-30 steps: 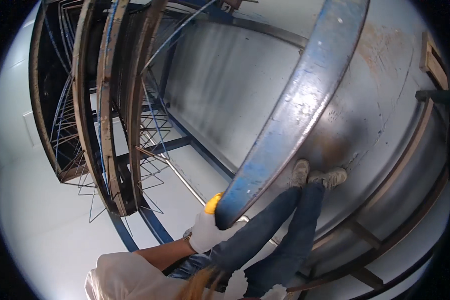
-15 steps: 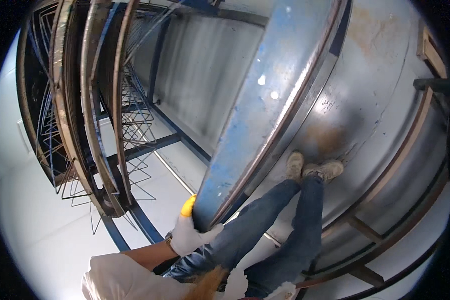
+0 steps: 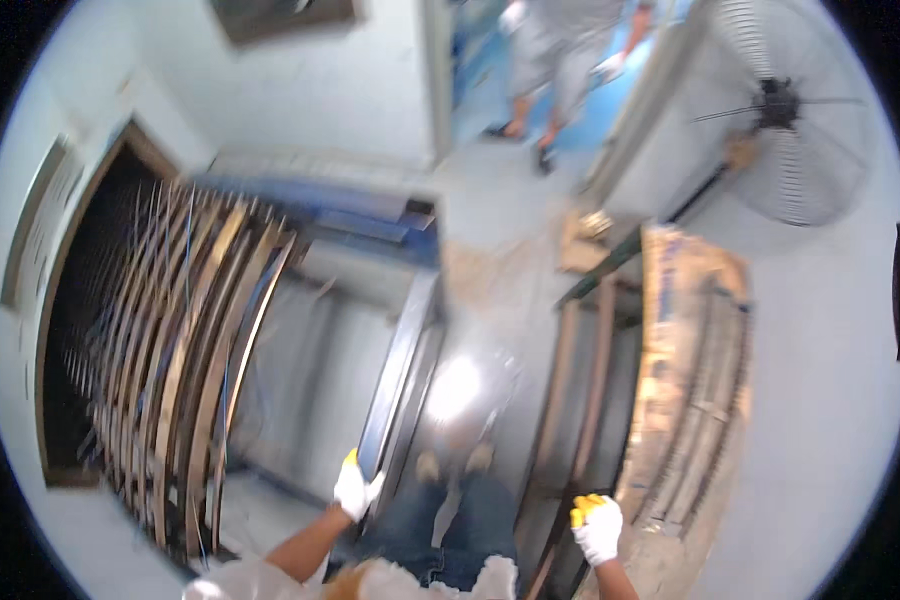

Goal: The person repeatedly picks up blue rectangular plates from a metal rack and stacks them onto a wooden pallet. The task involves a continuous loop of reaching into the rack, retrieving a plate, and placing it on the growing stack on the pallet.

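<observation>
My left hand (image 3: 354, 488), in a white glove with yellow fingertips, grips the near end of a long blue metal rail (image 3: 391, 380). Its thumb lies on the right side of the rail. The rail slopes away from me along the right side of a blue frame (image 3: 375, 222). Apart from it, my right hand (image 3: 597, 527), gloved the same way, is held over the low rack on my right. Its fingers are curled in and I see nothing in them. Motion blurs the picture somewhat.
Many thin brown-edged wire racks (image 3: 180, 370) stand packed on the left. A brown rack frame (image 3: 598, 360) and cardboard (image 3: 705, 370) lie on the right. Farther off are a large standing fan (image 3: 776, 104) and a person (image 3: 560, 60) in a doorway.
My view has swung up and wider, bringing in the doorway, person, fan and cardboard. My right hand now shows on the right. My left hand still holds the rail's end.
</observation>
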Motion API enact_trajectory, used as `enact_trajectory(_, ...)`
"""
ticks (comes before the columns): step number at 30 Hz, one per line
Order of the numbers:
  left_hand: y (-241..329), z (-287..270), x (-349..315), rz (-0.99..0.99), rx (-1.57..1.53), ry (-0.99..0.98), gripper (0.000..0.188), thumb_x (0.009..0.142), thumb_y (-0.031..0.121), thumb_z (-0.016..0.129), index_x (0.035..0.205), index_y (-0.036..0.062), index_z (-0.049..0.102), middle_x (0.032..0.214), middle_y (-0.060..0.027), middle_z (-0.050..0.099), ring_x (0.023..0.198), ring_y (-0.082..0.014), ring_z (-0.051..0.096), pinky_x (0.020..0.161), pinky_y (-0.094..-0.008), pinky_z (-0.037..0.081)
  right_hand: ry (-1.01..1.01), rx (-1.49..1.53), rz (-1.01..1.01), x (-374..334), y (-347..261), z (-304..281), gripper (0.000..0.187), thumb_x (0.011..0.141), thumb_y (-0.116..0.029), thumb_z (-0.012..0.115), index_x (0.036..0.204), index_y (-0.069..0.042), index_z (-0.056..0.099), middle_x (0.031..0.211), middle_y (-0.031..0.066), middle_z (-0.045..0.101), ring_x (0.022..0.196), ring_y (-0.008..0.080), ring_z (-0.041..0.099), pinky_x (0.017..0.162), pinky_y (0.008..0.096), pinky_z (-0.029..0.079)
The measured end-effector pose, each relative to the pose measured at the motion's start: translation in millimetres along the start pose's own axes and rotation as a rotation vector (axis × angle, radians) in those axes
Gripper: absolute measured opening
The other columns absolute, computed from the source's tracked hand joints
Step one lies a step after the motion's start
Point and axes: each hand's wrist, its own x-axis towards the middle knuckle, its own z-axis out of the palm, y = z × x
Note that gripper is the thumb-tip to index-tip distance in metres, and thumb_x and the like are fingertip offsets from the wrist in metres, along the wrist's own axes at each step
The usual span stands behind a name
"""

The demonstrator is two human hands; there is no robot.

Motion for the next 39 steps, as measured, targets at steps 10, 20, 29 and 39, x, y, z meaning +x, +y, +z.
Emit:
enact_trajectory(10,-31.1,-11.7,43.3,-0.036,0.055,-0.251,0.081,0.065,0.03,0.07,0.125,-0.001,0.026,0.11,-0.0238,0.049,0.102,-0.0331,0.049,0.087,-0.0338,0.039,0.09,0.064,0.314,1.4,-22.1,-13.2,0.031,0.08,-0.035,0.047,0.088,-0.008,0.061,0.08,0.0127,0.06,0.076,0.0294,0.057,0.068,0.0402,0.045)
enact_trajectory(20,-84.4,-33.5,29.7,-0.089,-0.049,-0.456,0.037,0.074,0.033,0.056,0.094,0.0036,0.046,0.082,-0.0137,0.052,0.072,-0.0268,0.05,0.064,-0.0342,0.04,0.71,0.265,0.741,-3.0,15.2,-103.2,0.029,0.076,-0.025,0.053,0.1,-0.008,0.058,0.084,0.0173,0.058,0.077,0.0326,0.056,0.067,0.0392,0.045)
enact_trajectory(29,-130.8,-31.0,94.3,-0.302,-0.905,-0.294,0.02,0.077,0.029,0.048,0.069,0.011,0.052,0.054,-0.0053,0.047,0.041,-0.0194,0.043,0.038,-0.0317,0.035,0.348,0.068,1.466,-52.8,133.2,-107.4,0.04,0.072,-0.042,0.056,0.09,-0.007,0.059,0.093,0.0149,0.059,0.085,0.0295,0.058,0.071,0.0392,0.048)
enact_trajectory(39,21.9,15.8,-0.2,-0.085,-0.534,-0.176,0.011,0.085,0.013,0.047,0.088,0.0054,0.053,0.064,-0.007,0.056,0.051,-0.0154,0.056,0.043,-0.0284,0.047,0.249,0.356,1.135,-32.2,144.8,-98.0,0.044,0.081,-0.039,0.045,0.087,0.003,0.057,0.082,0.0232,0.059,0.076,0.0351,0.058,0.066,0.0419,0.045)
